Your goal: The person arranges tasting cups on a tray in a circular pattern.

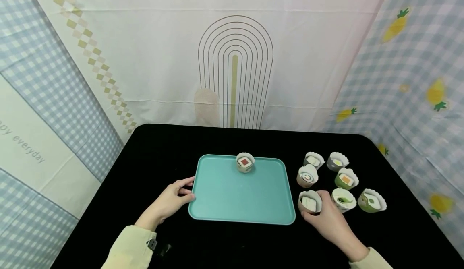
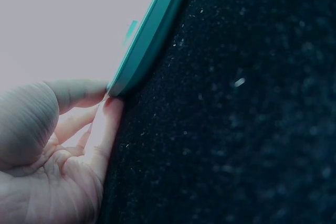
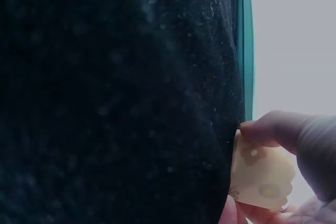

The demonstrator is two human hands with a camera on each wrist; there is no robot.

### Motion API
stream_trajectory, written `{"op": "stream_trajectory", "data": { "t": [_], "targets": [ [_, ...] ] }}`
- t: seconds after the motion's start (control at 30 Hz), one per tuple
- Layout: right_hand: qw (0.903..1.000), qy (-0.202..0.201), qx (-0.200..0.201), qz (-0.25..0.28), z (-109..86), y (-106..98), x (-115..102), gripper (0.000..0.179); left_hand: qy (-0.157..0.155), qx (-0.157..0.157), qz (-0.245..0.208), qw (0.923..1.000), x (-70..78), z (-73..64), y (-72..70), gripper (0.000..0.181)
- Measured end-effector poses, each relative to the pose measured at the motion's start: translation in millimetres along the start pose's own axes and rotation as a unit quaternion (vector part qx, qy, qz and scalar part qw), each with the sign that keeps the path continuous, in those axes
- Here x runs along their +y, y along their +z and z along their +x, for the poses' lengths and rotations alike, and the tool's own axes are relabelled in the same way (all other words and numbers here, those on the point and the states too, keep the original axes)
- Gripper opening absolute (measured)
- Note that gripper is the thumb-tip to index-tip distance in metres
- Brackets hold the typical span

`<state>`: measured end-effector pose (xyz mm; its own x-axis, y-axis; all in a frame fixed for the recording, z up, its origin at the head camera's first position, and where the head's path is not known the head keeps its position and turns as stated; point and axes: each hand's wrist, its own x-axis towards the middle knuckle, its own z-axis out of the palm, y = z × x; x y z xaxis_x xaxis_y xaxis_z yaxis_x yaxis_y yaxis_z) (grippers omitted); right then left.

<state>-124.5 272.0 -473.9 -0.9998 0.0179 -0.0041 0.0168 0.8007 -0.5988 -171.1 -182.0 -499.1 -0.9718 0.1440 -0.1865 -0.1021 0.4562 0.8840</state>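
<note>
At the tray's left side, my left hand (image 1: 168, 200) holds the rim of the teal tray (image 1: 241, 196) between thumb and fingers; the left wrist view shows the fingertips (image 2: 111, 103) meeting at that edge. My right hand (image 1: 331, 220) grips a scalloped paper cup (image 1: 303, 199) with a white square piece inside, just off the tray's right edge. Printed shapes show on the cup's side (image 3: 260, 174) in the right wrist view. Another paper cup (image 1: 245, 168), holding a white piece with a red square, stands on the tray at its back edge.
Several more filled paper cups stand on the black table (image 1: 163, 144) right of the tray, among them a green one (image 1: 369, 208) farthest right and a pinkish one (image 1: 305, 183) near the tray. Patterned cloths (image 1: 290, 59) hang behind and at both sides.
</note>
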Motion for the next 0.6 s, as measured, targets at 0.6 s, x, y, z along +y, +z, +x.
{"op": "stream_trajectory", "data": {
  "t": [0.6],
  "targets": [
    [0.9998, 0.014, 0.006, -0.01, -0.4, 0.1, -5.0, 0.068, 0.0, 0.0, 0.001, 1.0, -0.2, 0.1, -0.4, 0.058]
  ]
}}
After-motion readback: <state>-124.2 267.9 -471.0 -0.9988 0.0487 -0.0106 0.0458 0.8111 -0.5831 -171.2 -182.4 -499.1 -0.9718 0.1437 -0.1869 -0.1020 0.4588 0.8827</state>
